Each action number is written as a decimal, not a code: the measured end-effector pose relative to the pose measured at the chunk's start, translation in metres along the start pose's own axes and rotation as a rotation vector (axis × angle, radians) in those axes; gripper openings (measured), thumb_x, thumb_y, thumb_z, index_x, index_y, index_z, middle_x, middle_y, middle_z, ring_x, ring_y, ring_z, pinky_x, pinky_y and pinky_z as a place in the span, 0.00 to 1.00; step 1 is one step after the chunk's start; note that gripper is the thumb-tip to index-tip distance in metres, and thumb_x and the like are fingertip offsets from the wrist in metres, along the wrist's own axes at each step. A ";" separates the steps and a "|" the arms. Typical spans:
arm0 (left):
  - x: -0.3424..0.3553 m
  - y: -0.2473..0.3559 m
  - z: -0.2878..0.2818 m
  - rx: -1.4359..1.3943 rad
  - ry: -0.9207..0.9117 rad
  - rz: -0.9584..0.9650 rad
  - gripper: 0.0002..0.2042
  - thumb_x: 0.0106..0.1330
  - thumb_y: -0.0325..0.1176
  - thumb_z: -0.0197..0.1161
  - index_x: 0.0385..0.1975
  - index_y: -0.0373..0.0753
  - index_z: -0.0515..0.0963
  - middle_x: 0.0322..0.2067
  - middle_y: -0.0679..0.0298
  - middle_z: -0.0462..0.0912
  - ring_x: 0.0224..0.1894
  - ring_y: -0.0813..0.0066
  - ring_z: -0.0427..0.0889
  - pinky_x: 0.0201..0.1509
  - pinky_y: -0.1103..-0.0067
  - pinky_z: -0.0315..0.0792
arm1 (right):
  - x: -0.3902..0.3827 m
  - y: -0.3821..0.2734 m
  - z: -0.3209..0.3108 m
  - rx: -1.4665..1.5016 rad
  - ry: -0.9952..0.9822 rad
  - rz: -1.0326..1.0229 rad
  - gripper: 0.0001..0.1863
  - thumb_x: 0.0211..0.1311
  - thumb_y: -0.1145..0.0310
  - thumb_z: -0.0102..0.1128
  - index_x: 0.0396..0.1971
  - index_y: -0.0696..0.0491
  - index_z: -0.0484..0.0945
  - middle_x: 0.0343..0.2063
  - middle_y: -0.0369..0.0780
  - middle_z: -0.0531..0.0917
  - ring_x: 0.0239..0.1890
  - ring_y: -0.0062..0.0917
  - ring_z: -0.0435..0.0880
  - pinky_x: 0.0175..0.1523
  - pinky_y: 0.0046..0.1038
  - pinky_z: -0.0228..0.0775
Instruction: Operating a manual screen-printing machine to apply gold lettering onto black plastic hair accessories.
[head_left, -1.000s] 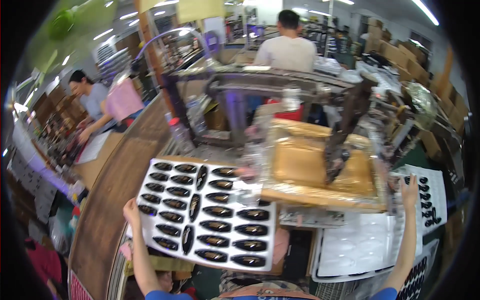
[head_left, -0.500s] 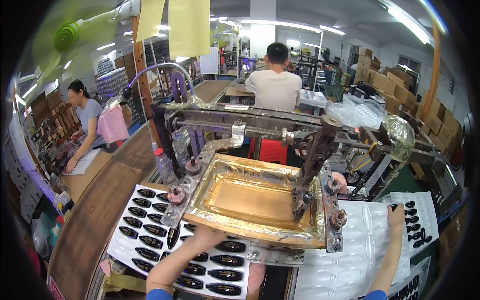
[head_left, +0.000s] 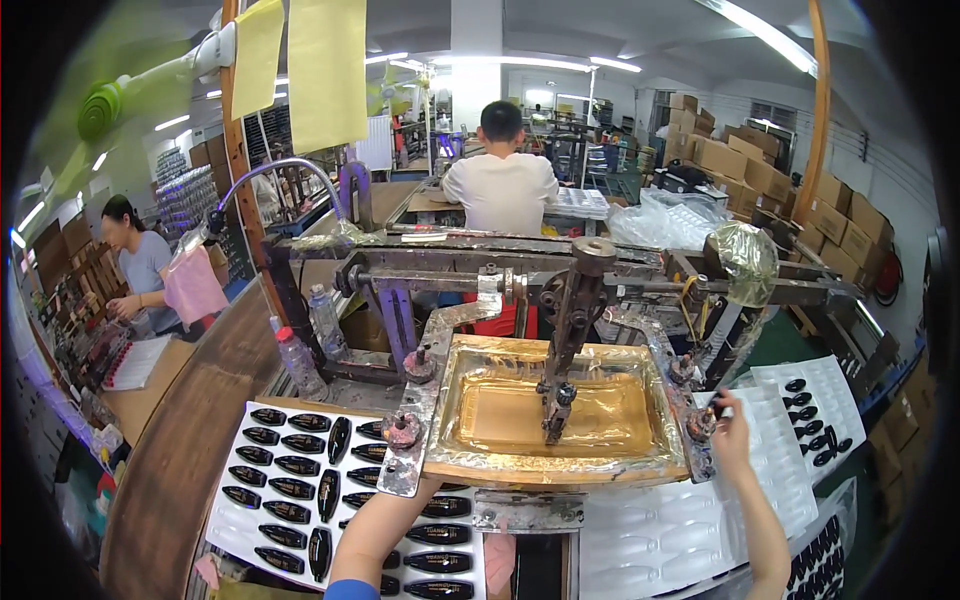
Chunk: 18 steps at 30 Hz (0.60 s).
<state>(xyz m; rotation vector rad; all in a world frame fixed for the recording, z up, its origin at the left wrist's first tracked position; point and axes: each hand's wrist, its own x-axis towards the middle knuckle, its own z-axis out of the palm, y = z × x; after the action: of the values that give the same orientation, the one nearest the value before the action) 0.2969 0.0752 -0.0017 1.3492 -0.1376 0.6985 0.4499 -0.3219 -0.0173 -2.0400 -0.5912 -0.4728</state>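
Observation:
My right hand (head_left: 732, 432) is raised by the right end of the screen-printing frame (head_left: 560, 470), pinching a small glossy black piece (head_left: 716, 404). My left hand (head_left: 425, 490) reaches beneath the frame's front left corner, which hides its fingers. Above the gold-coloured mesh (head_left: 500, 412) stands a squeegee arm (head_left: 560, 400), its lower end at the mesh. Near my left forearm lies a white moulded tray (head_left: 222, 512) with rows of black bottle-shaped pieces (head_left: 290, 487), pale lettering on them. Below my right hand is another white moulded tray (head_left: 640, 530).
A further white tray (head_left: 845, 400) at the far right bears several black pieces. More black pieces (head_left: 818, 560) lie in clear plastic at lower right. A bottle with a red cap (head_left: 292, 355) stands left of the machine. One co-worker (head_left: 502, 185) sits ahead, another (head_left: 145, 260) at left.
My right hand has left the far-right tray and come inward to the frame with the black piece. The frame has slid rightward under the squeegee arm. My view has turned slightly right.

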 end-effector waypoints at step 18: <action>-0.092 0.092 -0.086 -0.172 0.201 -0.235 0.11 0.61 0.26 0.52 0.43 0.31 0.71 0.35 0.59 0.78 0.37 0.77 0.77 0.40 0.83 0.72 | -0.055 -0.196 0.122 -0.004 -0.799 -0.181 0.23 0.55 0.52 0.52 0.44 0.53 0.72 0.42 0.46 0.76 0.46 0.35 0.73 0.50 0.29 0.62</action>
<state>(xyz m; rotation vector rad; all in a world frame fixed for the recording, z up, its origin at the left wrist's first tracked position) 0.1491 0.1246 0.0104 1.1023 0.1180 0.6047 0.3035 -0.1397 0.0256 -2.1514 -1.2484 0.2759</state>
